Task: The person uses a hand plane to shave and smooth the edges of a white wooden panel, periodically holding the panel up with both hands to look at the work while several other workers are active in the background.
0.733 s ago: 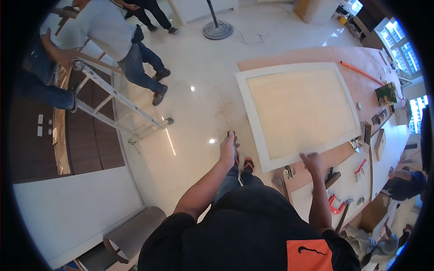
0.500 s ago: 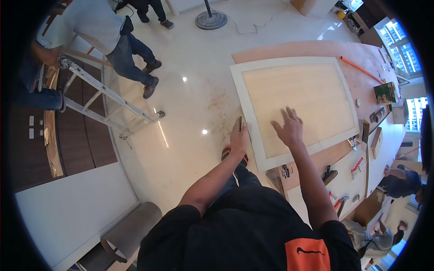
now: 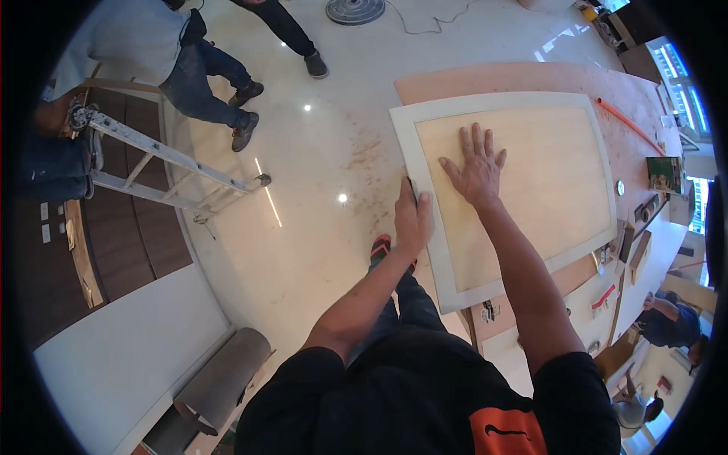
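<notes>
A large panel with a pale wood-coloured middle (image 3: 546, 182) and a white border (image 3: 506, 103) lies flat on the worktable. My right hand (image 3: 479, 173) rests on the pale middle near its left side, fingers spread and palm down. At the panel's left edge, my left hand (image 3: 414, 218) is closed around a thin dark piece (image 3: 412, 189), held against or close beside the white border. Most of that piece is hidden by the fingers, so its kind does not show.
An orange tube (image 3: 629, 124), a green box (image 3: 665, 174) and small tools lie on the worktable (image 3: 531, 74). At left, a person (image 3: 212, 83) stands by an aluminium ladder (image 3: 152, 148), with another on it. A grey roll (image 3: 224, 379) lies lower left.
My right hand has moved farther up the panel and lies flat with fingers spread. My left hand stays by the left edge, shifted slightly right. The view has shifted, and a background person has stepped.
</notes>
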### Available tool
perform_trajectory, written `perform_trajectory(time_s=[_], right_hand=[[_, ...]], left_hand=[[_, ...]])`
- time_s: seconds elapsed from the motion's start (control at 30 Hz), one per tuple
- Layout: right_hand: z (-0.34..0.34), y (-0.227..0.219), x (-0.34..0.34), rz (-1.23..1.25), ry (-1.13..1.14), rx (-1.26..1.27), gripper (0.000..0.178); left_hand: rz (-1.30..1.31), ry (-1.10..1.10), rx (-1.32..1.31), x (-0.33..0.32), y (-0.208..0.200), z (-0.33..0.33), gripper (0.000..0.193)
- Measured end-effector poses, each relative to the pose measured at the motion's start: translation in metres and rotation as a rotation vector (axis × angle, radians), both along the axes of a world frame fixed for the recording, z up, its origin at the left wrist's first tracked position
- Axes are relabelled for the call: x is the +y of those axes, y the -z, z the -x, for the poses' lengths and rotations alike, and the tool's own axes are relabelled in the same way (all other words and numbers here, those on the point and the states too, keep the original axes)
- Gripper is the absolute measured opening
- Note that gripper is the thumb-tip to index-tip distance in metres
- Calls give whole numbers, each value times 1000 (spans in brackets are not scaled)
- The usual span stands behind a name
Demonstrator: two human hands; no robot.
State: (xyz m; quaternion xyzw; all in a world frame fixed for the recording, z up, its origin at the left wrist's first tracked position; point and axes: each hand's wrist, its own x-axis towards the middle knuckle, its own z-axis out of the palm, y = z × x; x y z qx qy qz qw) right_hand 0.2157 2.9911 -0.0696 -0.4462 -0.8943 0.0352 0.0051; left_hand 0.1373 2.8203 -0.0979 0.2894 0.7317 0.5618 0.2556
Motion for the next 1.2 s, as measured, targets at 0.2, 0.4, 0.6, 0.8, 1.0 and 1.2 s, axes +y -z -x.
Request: perform_trajectory(time_s=[0.2,0.4,0.6,0.8,1.0,1.2], right_hand=[[9,3,-3,-7,-7,9,88],[-7,3,6,-1,30,-33,89],[14,-2,-2,-8,-24,46,87],[2,-1,5,16,1,15,89],[9,-3,1,-19,-42,39,88],[16,-7,0,7,-31,10,88]], left_hand=[[23,-115,68,91,14,103,75],[-109,-23,20,31,9,13,74],[72,-10,-151,66,38,92,78],[38,45,-204,61,29,65,77],[97,-34,-92,70,36,82,71],[131,-53,-45,96,25,110,71]])
